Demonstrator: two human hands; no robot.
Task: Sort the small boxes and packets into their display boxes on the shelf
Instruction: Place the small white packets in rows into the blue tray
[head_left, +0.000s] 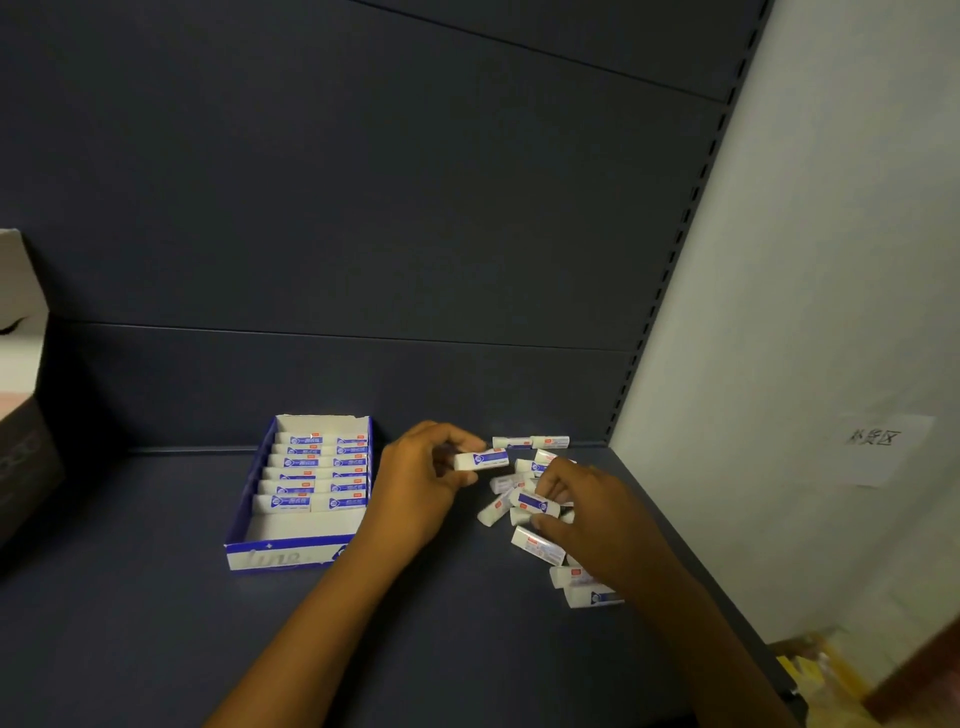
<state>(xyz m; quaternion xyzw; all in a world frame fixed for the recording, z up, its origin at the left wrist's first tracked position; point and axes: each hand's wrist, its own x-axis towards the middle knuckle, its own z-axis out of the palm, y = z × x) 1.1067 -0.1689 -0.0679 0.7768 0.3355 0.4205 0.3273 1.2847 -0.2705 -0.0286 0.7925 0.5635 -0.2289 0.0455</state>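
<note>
Sorting white-and-blue eraser packets on a dark shelf (156, 623), a person works with both hands at the centre of the frame.

The left hand (421, 480) pinches one eraser packet (480, 460) between thumb and curled fingers, just right of the blue-and-white display box (291, 558), whose far end is filled with two columns of packets. The right hand (592, 512) has its fingers curled round a second packet (535, 503) in the loose pile of packets (540, 543) at centre right. A paper notice (878, 449) hangs on the white wall at right; a cardboard carton (21, 395) stands at far left.
</note>
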